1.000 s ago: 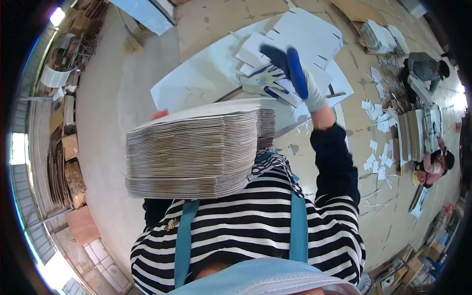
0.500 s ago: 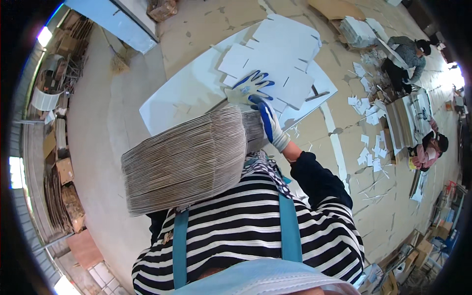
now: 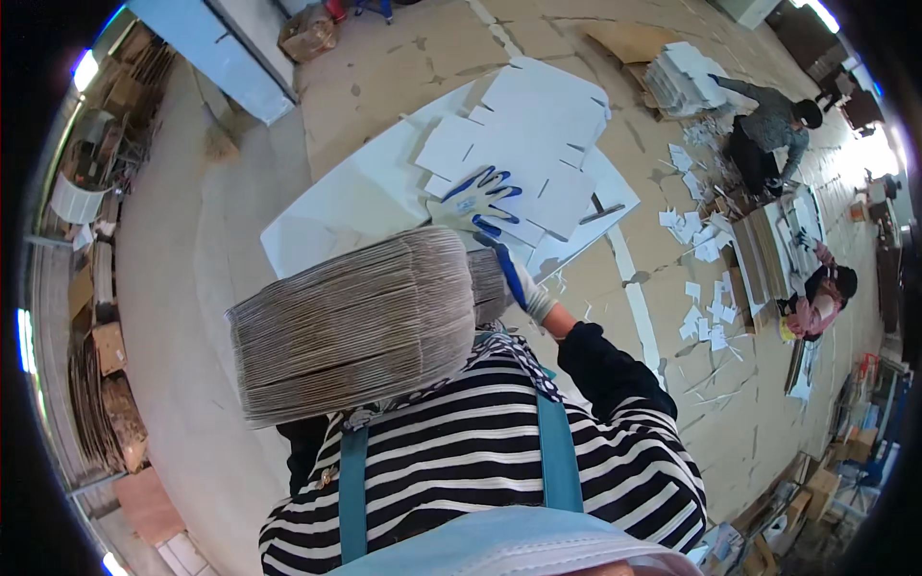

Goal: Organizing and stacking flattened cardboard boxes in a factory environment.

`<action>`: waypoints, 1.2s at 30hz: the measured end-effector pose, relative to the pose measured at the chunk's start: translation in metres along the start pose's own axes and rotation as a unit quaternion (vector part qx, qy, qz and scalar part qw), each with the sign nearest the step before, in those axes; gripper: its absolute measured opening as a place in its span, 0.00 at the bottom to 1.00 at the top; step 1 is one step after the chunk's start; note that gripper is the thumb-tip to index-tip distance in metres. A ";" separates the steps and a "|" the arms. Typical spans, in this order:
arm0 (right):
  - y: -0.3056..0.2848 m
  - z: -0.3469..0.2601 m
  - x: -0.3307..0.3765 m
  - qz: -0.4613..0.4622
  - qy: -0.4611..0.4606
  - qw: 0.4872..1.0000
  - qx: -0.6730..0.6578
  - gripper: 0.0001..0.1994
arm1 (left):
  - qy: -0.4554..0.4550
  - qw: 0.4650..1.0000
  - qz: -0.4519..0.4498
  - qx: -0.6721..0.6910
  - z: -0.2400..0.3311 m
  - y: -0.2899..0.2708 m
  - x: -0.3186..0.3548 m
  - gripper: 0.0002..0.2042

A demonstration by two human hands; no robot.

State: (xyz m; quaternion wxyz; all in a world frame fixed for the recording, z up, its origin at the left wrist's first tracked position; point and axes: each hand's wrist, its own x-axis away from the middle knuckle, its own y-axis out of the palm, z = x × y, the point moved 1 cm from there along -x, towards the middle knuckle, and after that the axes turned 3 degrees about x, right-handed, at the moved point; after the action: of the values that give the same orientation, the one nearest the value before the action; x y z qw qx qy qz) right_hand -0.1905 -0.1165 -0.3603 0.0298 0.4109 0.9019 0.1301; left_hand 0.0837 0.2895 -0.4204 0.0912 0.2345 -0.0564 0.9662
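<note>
A thick bundle of grey-brown corrugated cardboard sheets (image 3: 351, 326) is in front of my chest, its many edges showing. My right hand (image 3: 521, 283), in a white and blue glove, grips the narrower right end of the bundle, fingers along its side. Past the bundle's far edge, my left hand (image 3: 471, 204) appears in a matching glove, back upward, fingers spread over white die-cut card sheets (image 3: 538, 130). The bundle hides my left forearm; only some dark sleeve shows at its near left corner.
Under the card sheets lies a large white board (image 3: 331, 206). On the right, two people (image 3: 773, 144) work beside cardboard stacks (image 3: 768, 245). White scraps (image 3: 706, 230) litter the floor near them. A broom (image 3: 216, 139) leans at the far left, and flattened cartons (image 3: 91, 394) line the left wall.
The view has shifted, so the board, cards and workers sit lower and further left. My right hand has come slightly nearer my body, still at the bundle's end. My left hand's fingers remain spread.
</note>
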 end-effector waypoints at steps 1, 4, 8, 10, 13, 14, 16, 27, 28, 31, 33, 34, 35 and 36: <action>0.003 0.004 0.003 0.020 -0.002 1.000 0.020 0.24 | -0.002 1.000 0.004 0.001 -0.003 0.000 0.001 0.40; 0.000 0.003 0.009 -0.009 0.041 0.993 -0.111 0.26 | -0.003 1.000 0.003 0.002 -0.005 0.002 -0.005 0.39; -0.004 0.003 0.004 -0.032 -0.003 0.999 0.005 0.24 | 0.000 1.000 -0.010 0.007 -0.005 0.012 -0.016 0.39; -0.002 0.007 0.007 -0.020 0.031 0.998 -0.057 0.24 | -0.002 1.000 -0.007 0.009 -0.004 0.011 -0.017 0.38; -0.006 0.008 0.006 -0.020 -0.001 1.000 -0.001 0.25 | 0.001 1.000 -0.015 0.013 -0.002 0.019 -0.024 0.38; -0.007 0.014 0.005 -0.028 -0.005 0.999 -0.027 0.25 | 0.000 1.000 -0.013 0.009 -0.004 0.019 -0.025 0.38; -0.008 0.013 0.006 -0.042 -0.032 0.999 0.015 0.25 | 0.004 1.000 -0.018 0.010 -0.004 0.020 -0.031 0.38; 0.004 0.005 0.019 -0.007 -0.014 0.996 -0.083 0.28 | 0.013 0.999 -0.041 0.014 -0.002 0.029 -0.049 0.36; 0.001 0.009 0.019 -0.030 -0.007 0.996 -0.080 0.27 | 0.014 0.999 -0.044 0.014 -0.001 0.030 -0.049 0.36; -0.004 0.013 0.017 -0.053 -0.011 0.997 -0.053 0.25 | 0.016 0.998 -0.047 0.023 0.000 0.031 -0.054 0.36; -0.008 0.017 0.013 -0.051 -0.024 0.998 -0.030 0.24 | 0.020 0.998 -0.047 0.028 0.002 0.033 -0.057 0.36; -0.011 0.020 0.010 -0.028 -0.031 0.999 0.000 0.23 | 0.024 0.998 -0.048 0.031 0.003 0.034 -0.057 0.36; -0.015 0.022 0.008 -0.006 -0.038 0.999 0.030 0.22 | 0.027 0.998 -0.050 0.035 0.005 0.037 -0.059 0.35; -0.017 0.022 0.009 -0.009 -0.039 0.999 0.030 0.22 | 0.033 0.998 -0.049 0.038 0.008 0.036 -0.060 0.35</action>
State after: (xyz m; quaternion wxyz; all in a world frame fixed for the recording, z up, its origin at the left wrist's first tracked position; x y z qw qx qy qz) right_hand -0.2051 -0.1158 -0.3859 0.0536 0.4078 0.9074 0.0863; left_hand 0.1327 0.2436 -0.4437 0.1308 0.2087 -0.0049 0.9692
